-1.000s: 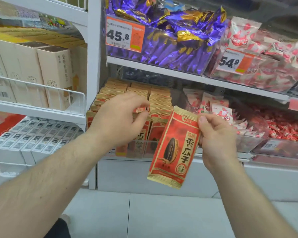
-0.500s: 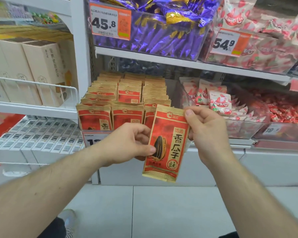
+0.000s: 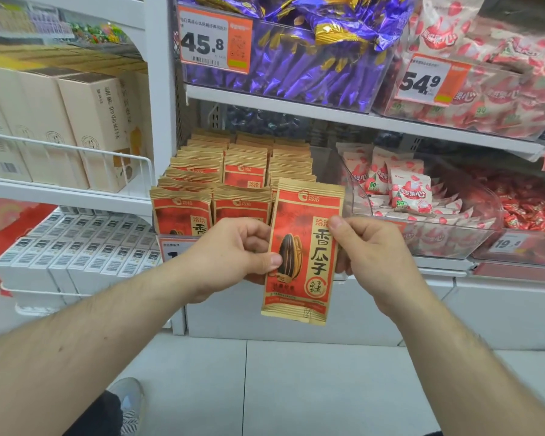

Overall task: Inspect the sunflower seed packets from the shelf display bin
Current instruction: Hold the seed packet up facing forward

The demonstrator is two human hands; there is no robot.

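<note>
We hold one red-and-tan paper sunflower seed packet (image 3: 304, 251) upright, printed 香瓜子. Left hand (image 3: 233, 253) pinches its 9 o'clock edge, right hand (image 3: 368, 253) its 3 o'clock edge. Clear plastic display bin (image 3: 167, 243) of matching packets at 11 o'clock. Orange price tags (image 3: 214, 42) read 45.8, 54.9.

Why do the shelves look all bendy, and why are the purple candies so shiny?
Head view: the wide-angle lens bows straight lines near the edges, so the white shelf curves. Head view: overhead light glints off the foil of the purple candies. Head view: the sunflower seed packet, held by the left hand and right hand, stays sharp and readable.
</note>
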